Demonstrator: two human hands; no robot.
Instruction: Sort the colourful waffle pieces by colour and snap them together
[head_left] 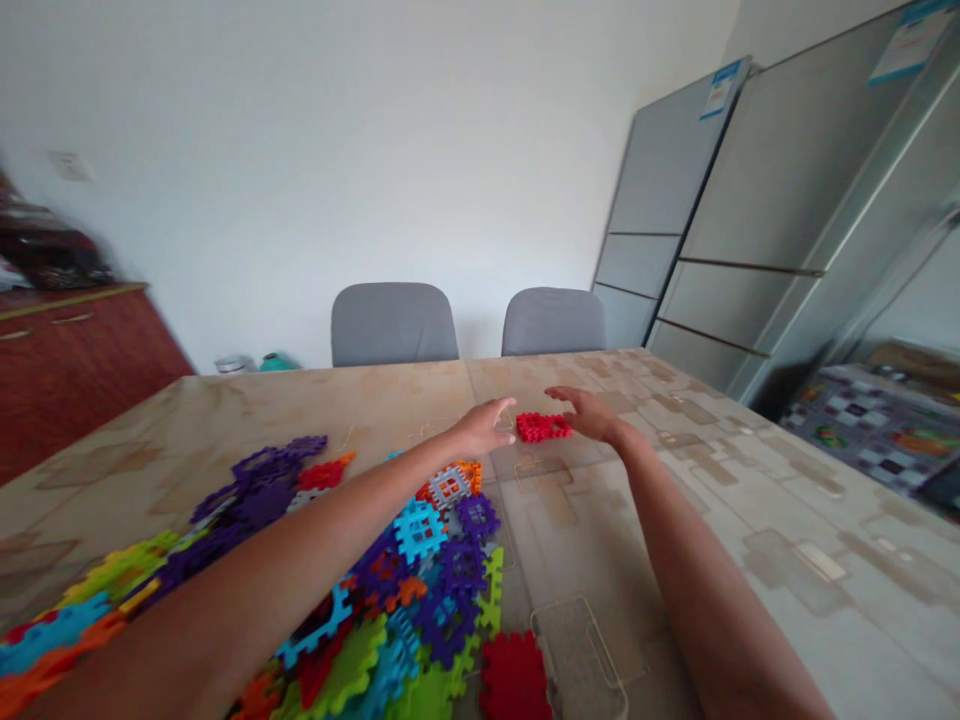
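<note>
Both my arms reach far across the table (750,500). A small flat block of joined red interlocking tiles (543,427) lies on the table between my hands. My left hand (484,425) is just left of it, fingers stretched toward it, holding nothing. My right hand (586,411) hovers at the red tiles' right edge with fingers spread and slightly curled; whether it touches them I cannot tell. A big pile of loose coloured interlocking tiles (420,560) lies under and around my left forearm.
Two grey chairs (394,322) (553,320) stand at the table's far side. Grey metal cabinets (750,220) fill the right. A red-brown sideboard (67,360) stands at left. A clear plastic container (581,660) lies near the front edge.
</note>
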